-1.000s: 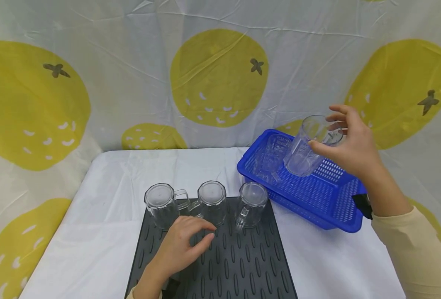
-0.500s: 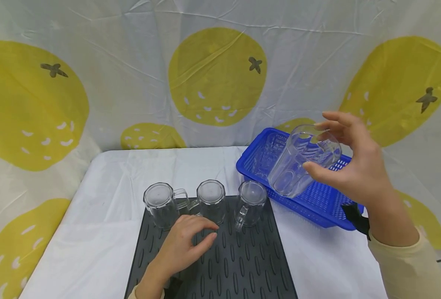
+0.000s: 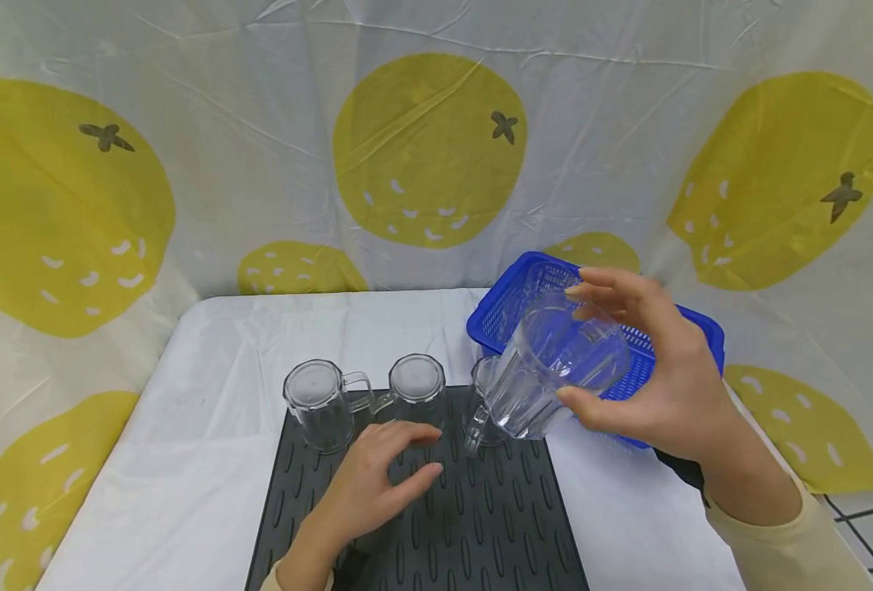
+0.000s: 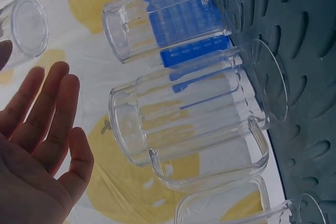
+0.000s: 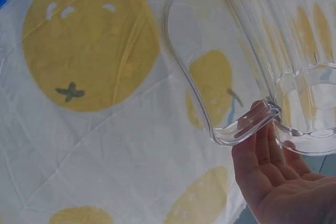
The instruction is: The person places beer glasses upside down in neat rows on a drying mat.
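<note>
My right hand (image 3: 665, 369) holds a clear glass mug (image 3: 517, 394) between thumb and fingers, tilted, over the mat's back right corner. In the right wrist view its handle (image 5: 184, 72) points left, and the fingers (image 5: 262, 153) are at its thick base. Three similar mugs stand bottom-up in a row along the back of the black ribbed mat (image 3: 480, 525): a left mug (image 3: 318, 402), a middle mug (image 3: 417, 382) and a right mug (image 3: 478, 431), which the held one partly hides. My left hand (image 3: 377, 476) hovers over the mat before the middle mug, fingers loosely bent, holding nothing.
A blue perforated basket (image 3: 491, 320) stands behind and right of the mat, partly hidden by my right hand; glass shows faintly at its far left end. White cloth (image 3: 207, 427) covers the table. A curtain (image 3: 273, 164) with yellow fruit prints hangs behind.
My right hand has carried the glass mug from above the basket leftward and toward me, to the mat's back right corner. The left hand has shifted slightly right.
</note>
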The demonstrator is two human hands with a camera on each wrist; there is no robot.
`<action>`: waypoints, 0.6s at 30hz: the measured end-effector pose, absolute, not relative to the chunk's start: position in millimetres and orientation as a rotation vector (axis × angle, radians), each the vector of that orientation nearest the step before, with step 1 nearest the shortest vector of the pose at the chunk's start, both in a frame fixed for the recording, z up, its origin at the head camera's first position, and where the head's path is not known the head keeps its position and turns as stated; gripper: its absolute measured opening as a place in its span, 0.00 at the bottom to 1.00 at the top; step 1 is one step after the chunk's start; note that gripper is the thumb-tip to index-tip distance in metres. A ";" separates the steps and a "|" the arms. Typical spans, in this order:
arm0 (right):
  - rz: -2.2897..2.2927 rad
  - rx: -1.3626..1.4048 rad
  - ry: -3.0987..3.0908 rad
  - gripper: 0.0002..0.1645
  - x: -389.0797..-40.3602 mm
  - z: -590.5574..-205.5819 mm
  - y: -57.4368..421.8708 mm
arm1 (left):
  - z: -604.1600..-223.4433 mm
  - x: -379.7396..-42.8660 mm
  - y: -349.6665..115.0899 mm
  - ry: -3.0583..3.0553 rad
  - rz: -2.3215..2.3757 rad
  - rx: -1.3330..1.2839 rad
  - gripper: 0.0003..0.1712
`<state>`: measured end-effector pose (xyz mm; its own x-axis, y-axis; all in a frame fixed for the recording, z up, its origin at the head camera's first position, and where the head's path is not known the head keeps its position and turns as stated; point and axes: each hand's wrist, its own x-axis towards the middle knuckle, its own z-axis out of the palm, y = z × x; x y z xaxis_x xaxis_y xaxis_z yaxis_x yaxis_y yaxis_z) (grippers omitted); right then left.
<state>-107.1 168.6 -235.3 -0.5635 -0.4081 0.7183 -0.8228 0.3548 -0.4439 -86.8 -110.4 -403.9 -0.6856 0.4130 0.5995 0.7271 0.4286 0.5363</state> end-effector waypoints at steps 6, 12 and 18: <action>1.155 1.141 -2.165 0.51 -97.8 -243.8 151.7 | -400.9 -87.5 -104.0 -2.352 -1.243 -0.950 0.35; 1.168 1.187 -2.268 0.53 -93.4 -252.3 133.9 | -401.5 -90.1 -100.1 -2.318 -1.317 -0.985 0.45; 1.213 1.242 -2.254 0.51 -93.2 -259.9 120.1 | -401.1 -84.7 -101.1 -2.306 -1.537 -0.980 0.47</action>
<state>-93.2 120.1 -259.9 -0.5832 -0.5521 0.5959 -0.8015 0.2714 -0.5329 -84.7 -101.1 -401.1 -0.7594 0.4128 0.5029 0.6230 0.2385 0.7450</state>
